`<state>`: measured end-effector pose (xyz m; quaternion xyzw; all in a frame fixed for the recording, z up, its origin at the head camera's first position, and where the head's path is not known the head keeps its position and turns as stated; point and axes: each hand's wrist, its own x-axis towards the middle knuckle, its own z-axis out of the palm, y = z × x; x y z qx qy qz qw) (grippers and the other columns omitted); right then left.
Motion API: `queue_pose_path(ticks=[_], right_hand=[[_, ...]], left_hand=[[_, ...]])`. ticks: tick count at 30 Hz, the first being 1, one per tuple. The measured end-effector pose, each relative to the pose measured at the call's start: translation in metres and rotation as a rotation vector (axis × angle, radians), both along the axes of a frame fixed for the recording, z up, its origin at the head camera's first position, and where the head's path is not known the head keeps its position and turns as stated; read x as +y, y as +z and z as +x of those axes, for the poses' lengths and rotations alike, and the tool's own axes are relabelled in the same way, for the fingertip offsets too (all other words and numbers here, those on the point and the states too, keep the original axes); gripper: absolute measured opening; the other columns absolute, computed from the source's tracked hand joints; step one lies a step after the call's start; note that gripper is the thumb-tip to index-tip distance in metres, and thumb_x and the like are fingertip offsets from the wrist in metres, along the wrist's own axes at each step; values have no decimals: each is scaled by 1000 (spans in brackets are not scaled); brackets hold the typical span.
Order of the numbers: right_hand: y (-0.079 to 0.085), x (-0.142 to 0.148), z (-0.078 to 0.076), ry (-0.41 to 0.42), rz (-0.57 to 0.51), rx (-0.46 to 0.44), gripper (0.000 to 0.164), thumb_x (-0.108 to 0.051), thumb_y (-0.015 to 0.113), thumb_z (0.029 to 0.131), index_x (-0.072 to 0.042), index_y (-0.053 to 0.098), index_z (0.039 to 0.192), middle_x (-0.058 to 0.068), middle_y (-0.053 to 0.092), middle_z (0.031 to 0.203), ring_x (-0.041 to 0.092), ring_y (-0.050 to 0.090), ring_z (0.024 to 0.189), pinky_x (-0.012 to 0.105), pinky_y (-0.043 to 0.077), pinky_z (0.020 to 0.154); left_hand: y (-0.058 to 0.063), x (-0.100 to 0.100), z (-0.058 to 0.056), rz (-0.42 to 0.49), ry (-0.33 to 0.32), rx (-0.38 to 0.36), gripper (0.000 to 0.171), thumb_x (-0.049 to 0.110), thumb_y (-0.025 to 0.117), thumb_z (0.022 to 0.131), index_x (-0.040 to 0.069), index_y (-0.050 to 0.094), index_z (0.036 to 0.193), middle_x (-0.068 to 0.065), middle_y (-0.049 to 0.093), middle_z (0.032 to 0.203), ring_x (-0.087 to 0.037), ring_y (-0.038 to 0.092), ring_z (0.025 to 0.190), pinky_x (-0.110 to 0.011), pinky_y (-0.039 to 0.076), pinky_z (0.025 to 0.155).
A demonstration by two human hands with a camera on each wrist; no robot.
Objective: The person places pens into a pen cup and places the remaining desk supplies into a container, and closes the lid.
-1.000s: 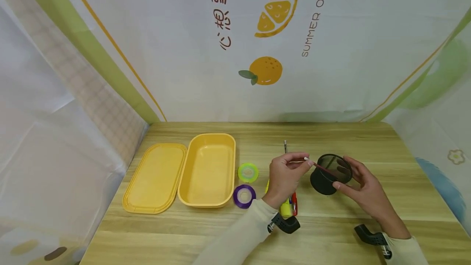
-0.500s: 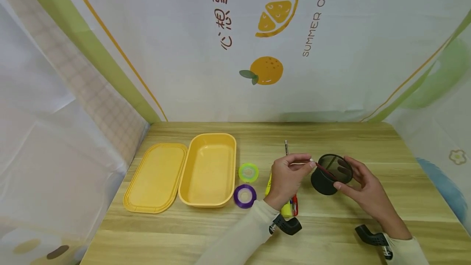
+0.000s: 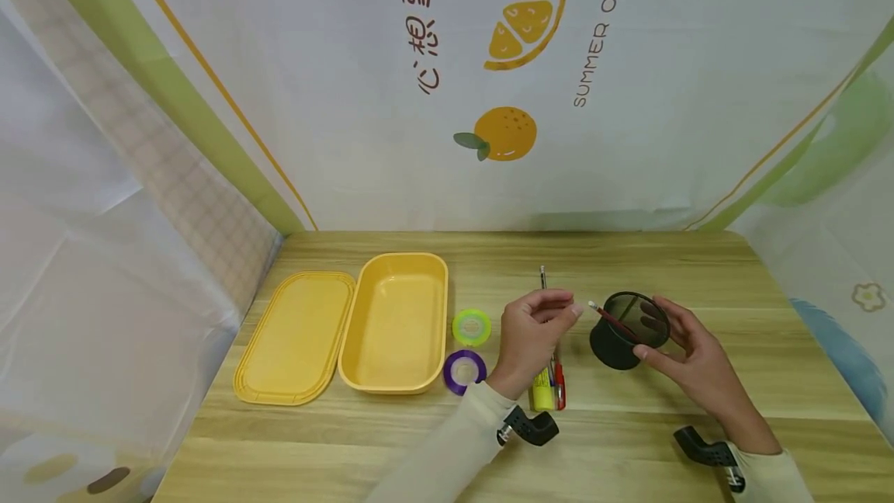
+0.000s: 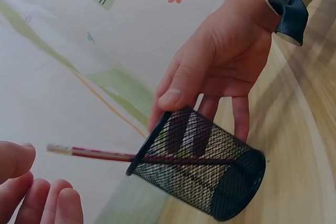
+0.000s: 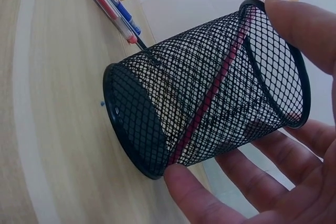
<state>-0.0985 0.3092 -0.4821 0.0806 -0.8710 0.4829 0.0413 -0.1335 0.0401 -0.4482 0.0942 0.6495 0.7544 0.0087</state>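
Note:
In the head view my right hand (image 3: pixel 694 367) grips a black mesh pen holder (image 3: pixel 615 349) by its side and rim. The holder tilts, its mouth towards my left hand. A dark red pencil (image 4: pixel 100 154) leans inside it, its white eraser end sticking out past the rim. Through the mesh the pencil (image 5: pixel 215 85) runs slantwise down to the base. My left hand (image 3: pixel 528 336) is just left of the eraser end, apart from it, with fingers loosely bent and nothing between them. In the left wrist view only the fingertips of the left hand (image 4: pixel 39 192) show.
Beneath the left wrist lie a red pen (image 3: pixel 560 388), a yellow tube-like item (image 3: pixel 542 394) and another pencil (image 3: pixel 542 278). Green tape (image 3: pixel 471 327) and purple tape (image 3: pixel 450 373) lie beside a yellow box (image 3: pixel 447 309); its flat yellow lid (image 3: pixel 296 336) is farther left.
My left hand has let go of the pencil and drawn back left, after first moving slightly right with it. The pencil stays leaning in the pen holder, which my right hand still holds.

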Motion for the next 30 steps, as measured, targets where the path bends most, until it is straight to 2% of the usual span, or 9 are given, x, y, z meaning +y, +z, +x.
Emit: queue_pose_path(ticks=[8, 17, 24, 30], right_hand=[[-1, 2, 1, -10, 16, -10, 83, -18, 76, 100, -14, 28, 168, 21, 45, 164, -24, 40, 125, 6, 50, 87], [0, 1, 0, -4, 4, -1, 82, -17, 75, 100, -13, 29, 167, 19, 47, 163, -23, 42, 126, 7, 51, 87], [0, 2, 0, -1, 6, -5, 82, -17, 75, 100, -14, 29, 168, 20, 46, 163, -23, 41, 126, 8, 52, 86], [0, 1, 0, -8, 14, -6, 82, -18, 76, 100, -15, 29, 168, 22, 45, 163, -24, 40, 125, 7, 52, 85]], left_hand=[[-2, -23, 4, -73, -2, -9, 22, 19, 80, 96, 13, 78, 117, -9, 78, 119, -8, 75, 99, -21, 61, 87], [-10, -44, 8, -112, 17, -61, 21, 15, 79, 96, 9, 77, 116, -12, 77, 118, -17, 76, 101, -21, 61, 83], [-13, -56, 20, -245, 32, -78, 23, 19, 81, 94, 7, 78, 113, -7, 79, 112, -13, 75, 93, -20, 59, 73], [-28, -67, 31, -300, 8, -117, 19, 18, 81, 93, 9, 78, 110, -8, 78, 110, -10, 74, 91, -21, 60, 72]])
